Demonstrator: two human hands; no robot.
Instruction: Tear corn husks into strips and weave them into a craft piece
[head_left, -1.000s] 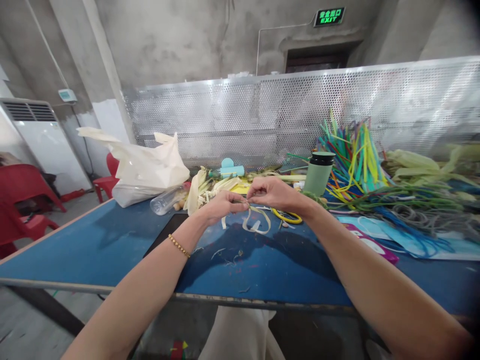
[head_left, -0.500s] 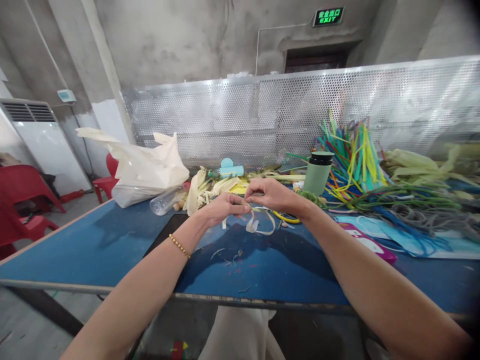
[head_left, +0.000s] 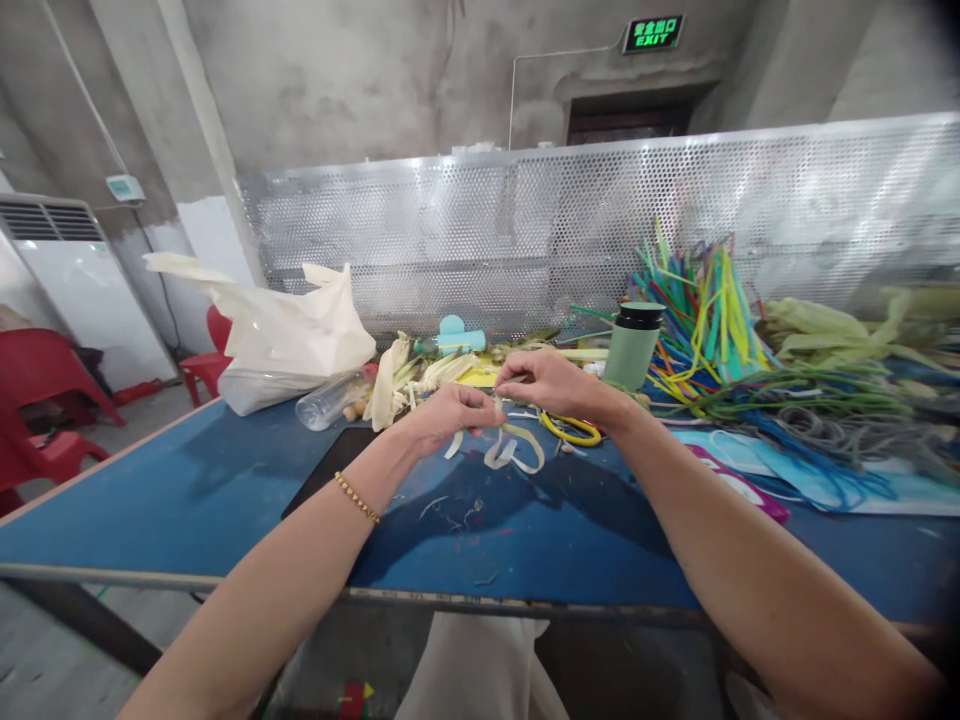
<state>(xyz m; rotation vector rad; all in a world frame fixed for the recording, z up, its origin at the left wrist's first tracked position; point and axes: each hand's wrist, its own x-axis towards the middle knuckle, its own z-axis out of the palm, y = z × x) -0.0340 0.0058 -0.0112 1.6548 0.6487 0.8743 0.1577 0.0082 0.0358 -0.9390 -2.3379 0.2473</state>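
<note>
My left hand is closed, thumb and fingers pinching a thin, pale strip that looks like corn husk. Its curled lengths hang below my fingertips over the blue table. Just to the right, my right hand is also pinched, with its fingertips meeting the upper part of the strip. Fingers partly hide the spot where the two hands come together. Behind them lie dry corn husks and a yellow sheet. A yellow ring rests by my right wrist.
On the blue table, a white plastic bag and clear bottle stand left. Rightward are a green cup, colourful strips, tangled cords, blue masks and a purple-edged phone-like object. A perforated metal panel stands behind.
Both hands stay close together with the pale strip. My right fingertips have risen slightly, and the strip's hanging loops have shifted and spread.
</note>
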